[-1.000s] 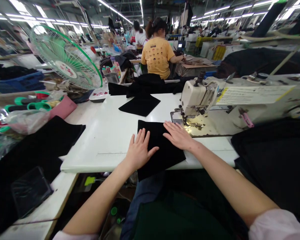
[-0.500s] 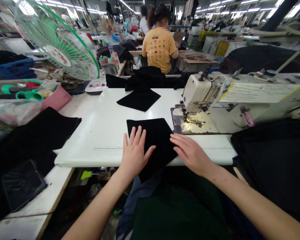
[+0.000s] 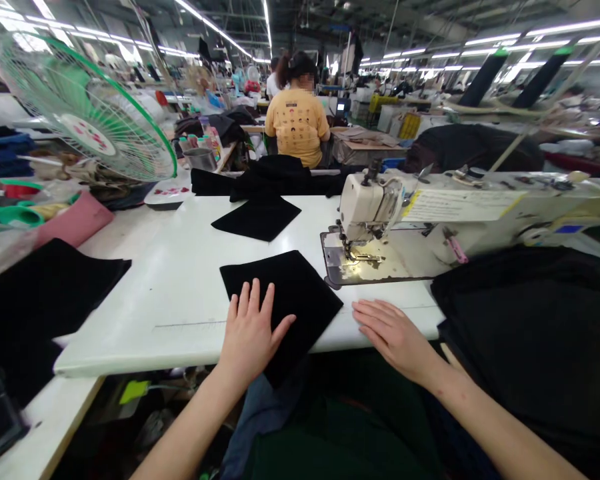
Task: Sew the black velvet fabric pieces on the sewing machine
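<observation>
A black fabric piece point(image 3: 295, 293) lies on the white sewing table, its lower corner hanging over the front edge. My left hand point(image 3: 253, 330) rests flat on its left part, fingers spread. To the right of the piece, my right hand point(image 3: 393, 333) lies on the tabletop with its fingers stretched out, apart from the fabric and holding nothing. Just beyond that hand stands the sewing machine point(image 3: 365, 210), its needle area lit. A second black fabric piece point(image 3: 257, 218) lies farther back on the table.
Black fabric is stacked point(image 3: 530, 333) at the right, and more black cloth point(image 3: 50, 287) lies at the left. A green fan point(image 3: 90, 127) stands at the back left. Dark folded cloth point(image 3: 275, 175) lines the table's far edge. A person in a yellow shirt point(image 3: 297, 123) sits beyond.
The view has shifted right and tilted up. The fabric under my left hand has turned slightly, and my right hand has come off its right edge onto the table.
</observation>
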`<state>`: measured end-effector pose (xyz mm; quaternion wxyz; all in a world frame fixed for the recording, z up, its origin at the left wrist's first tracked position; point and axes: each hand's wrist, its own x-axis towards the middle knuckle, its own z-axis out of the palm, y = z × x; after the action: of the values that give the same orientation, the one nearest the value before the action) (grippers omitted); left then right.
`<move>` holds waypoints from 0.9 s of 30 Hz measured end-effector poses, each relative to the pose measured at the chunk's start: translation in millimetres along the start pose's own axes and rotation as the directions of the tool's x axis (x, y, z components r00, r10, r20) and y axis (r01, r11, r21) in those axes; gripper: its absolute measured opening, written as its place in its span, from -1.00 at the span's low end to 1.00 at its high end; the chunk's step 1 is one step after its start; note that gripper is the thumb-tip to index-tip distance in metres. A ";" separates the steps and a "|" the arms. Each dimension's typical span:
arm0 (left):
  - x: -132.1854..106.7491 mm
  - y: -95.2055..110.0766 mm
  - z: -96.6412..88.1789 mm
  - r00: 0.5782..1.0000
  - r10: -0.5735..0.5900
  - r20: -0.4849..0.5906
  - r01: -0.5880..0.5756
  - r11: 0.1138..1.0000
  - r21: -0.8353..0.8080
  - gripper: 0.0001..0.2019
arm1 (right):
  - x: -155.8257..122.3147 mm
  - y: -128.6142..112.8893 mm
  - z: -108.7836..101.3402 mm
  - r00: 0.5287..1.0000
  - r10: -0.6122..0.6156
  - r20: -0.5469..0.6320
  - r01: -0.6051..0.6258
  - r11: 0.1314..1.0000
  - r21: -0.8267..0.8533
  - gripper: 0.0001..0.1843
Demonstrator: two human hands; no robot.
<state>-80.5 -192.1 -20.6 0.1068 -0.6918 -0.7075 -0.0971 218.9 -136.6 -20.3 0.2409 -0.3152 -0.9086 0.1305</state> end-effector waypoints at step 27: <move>2.5 61.3 -3.7 0.951 0.308 -0.017 -0.297 0.900 -0.318 -0.52 | 34.0 148.9 -106.9 0.543 0.632 -0.553 -0.766 0.642 -0.019 -0.81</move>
<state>-19.3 -189.2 -17.0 -0.0038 -0.8027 -0.5685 -0.1800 327.1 8.5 24.7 0.3499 -0.7045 -0.6173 0.0105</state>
